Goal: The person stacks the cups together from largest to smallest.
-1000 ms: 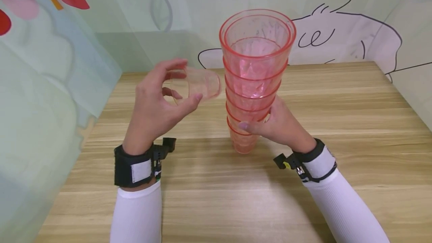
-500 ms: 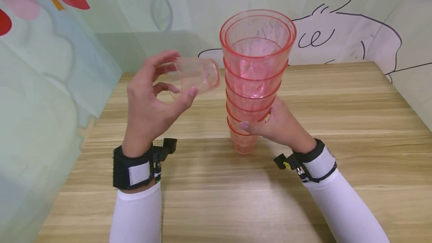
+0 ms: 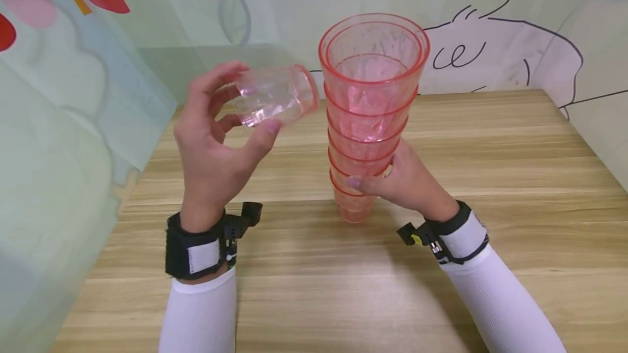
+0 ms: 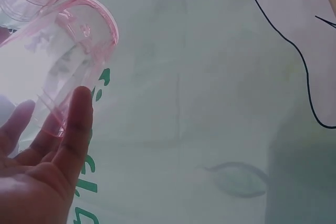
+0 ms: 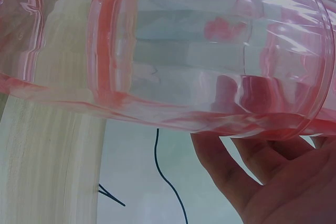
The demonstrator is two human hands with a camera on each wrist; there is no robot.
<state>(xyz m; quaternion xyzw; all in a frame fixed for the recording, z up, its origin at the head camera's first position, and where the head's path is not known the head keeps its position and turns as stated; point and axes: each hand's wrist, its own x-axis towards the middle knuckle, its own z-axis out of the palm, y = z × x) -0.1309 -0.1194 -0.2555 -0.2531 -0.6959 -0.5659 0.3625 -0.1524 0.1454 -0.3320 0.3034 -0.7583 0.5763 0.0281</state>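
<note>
In the head view my left hand (image 3: 211,135) holds a clear, pink-tinted plastic cup (image 3: 275,94) on its side, thumb below and fingers around the far side. The cup is raised above the table, its redder end pointing right. Right of it stands a tall stack of nested pink-red clear cups (image 3: 373,108), mouths upward. My right hand (image 3: 412,181) grips this stack low down, thumb across the front. The left wrist view shows the single cup (image 4: 68,51) above the fingers (image 4: 79,124). Up close in the right wrist view, the stacked cups (image 5: 113,40) cross the frame above my fingers (image 5: 220,166).
The wood-grain table (image 3: 314,298) extends around the stack. Behind it hangs a pale backdrop (image 3: 196,10) with black line drawings, and a coloured printed sheet (image 3: 54,140) borders the left side. Both wrists wear black camera straps (image 3: 196,249).
My left hand has moved up and slightly left, raising the single cup and turning it so its redder end faces right. The right hand and the stack have stayed in place.
</note>
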